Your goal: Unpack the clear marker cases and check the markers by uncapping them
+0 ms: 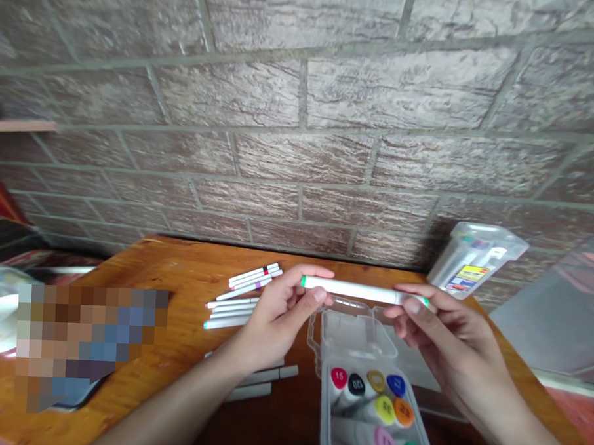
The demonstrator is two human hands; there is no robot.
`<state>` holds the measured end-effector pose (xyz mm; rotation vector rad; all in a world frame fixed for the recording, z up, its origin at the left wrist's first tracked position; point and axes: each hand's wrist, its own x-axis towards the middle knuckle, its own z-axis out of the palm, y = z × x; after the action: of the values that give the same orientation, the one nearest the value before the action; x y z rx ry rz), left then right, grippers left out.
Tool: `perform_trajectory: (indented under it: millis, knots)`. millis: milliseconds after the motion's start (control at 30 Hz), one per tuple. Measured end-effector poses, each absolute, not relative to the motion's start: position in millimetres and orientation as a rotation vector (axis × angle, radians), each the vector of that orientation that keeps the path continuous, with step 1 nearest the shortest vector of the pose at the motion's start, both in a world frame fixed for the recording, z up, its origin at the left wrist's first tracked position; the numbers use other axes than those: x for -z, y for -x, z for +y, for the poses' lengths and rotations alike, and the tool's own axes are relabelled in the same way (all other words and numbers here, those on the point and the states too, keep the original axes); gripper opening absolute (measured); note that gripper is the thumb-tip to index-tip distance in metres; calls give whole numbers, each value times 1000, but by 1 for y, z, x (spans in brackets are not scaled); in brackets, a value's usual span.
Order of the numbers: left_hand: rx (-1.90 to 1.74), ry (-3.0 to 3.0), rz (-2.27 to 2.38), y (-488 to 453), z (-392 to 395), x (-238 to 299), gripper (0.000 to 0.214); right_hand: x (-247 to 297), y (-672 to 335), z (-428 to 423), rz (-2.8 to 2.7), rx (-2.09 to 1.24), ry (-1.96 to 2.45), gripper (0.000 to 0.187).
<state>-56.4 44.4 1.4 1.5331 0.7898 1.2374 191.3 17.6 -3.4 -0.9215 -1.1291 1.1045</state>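
Observation:
A white marker (358,289) with green ends is held level above the table between both hands. My left hand (286,314) pinches its left end between thumb and fingers. At the other end, my right hand (449,341) grips the green-tipped cap. Below the marker stands an open clear plastic case (324,407), its lid tipped back toward the wall. Inside it are several markers with numbered caps, among them a red-capped marker (339,378) and an orange-capped marker (403,412). Behind my left hand lie several loose white markers (234,306), partly hidden by the wrist.
A clear plastic container (472,260) with a yellow label stands at the back right, by the brick wall (300,157). More markers (265,376) lie beside my left forearm on the wooden table (177,270). A blurred-out object (89,344) occupies the table's left side.

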Motion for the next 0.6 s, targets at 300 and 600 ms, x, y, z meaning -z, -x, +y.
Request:
perform_trajectory:
  millis: [300,600]
  knots:
    - [-1412,-1519,856,65,53,6,26,-2,-178,32,-1222,-1104,910,24]
    - [-1333,-1518,886,60,44,14,34,22,-197,20,-1312,-985,914,30]
